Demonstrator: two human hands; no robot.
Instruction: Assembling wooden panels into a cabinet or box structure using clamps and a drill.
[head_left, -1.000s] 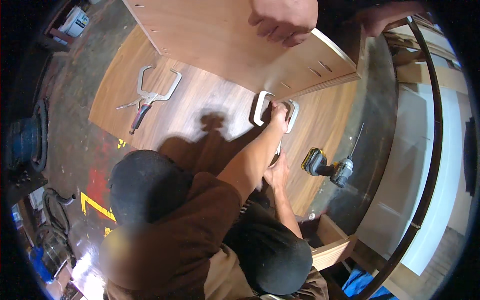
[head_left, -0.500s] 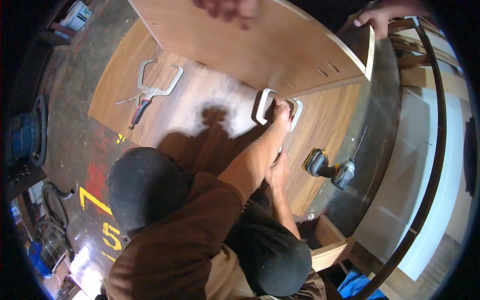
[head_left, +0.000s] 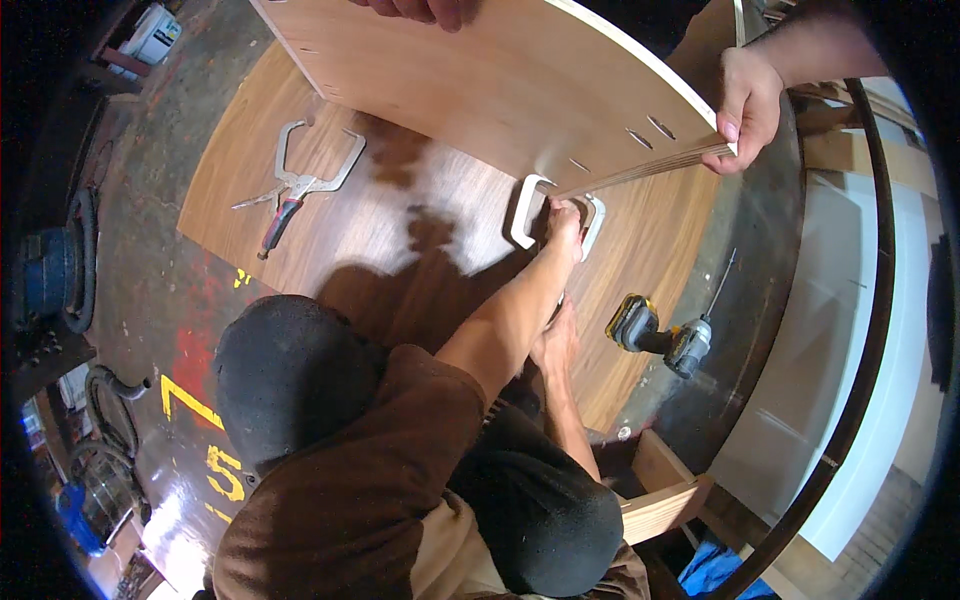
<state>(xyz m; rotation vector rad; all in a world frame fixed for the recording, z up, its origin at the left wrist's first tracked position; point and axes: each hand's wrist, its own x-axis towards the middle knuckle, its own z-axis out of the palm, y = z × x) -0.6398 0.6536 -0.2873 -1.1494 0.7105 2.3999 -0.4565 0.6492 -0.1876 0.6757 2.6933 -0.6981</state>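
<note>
A metal locking C-clamp (head_left: 523, 215) lies by the lower edge of an upright plywood panel (head_left: 470, 90). My left hand (head_left: 564, 228) reaches across, closed around the clamp between its two curved jaws. Nearer to me, my right hand (head_left: 556, 345) is wrapped around its handle, which is mostly hidden. The panel stands on a wood-grain board (head_left: 420, 150). A co-worker's hand (head_left: 750, 108) grips the panel's right corner, while another hand (head_left: 430, 8) rests over its top, cut off by the frame. Short slots show in the panel's face.
A second locking C-clamp (head_left: 290, 185) lies on the board at left. A cordless drill (head_left: 655, 335) with a long bit lies at the board's right edge. Close by are a wooden drawer-like box (head_left: 665, 490) and a curved dark metal rail (head_left: 870, 330). Hoses (head_left: 105, 420) lie far left.
The co-worker's right-side hand has come down onto the panel's corner, and the dark side piece there has shifted up. Their other hand has moved up and left. My hands stay put.
</note>
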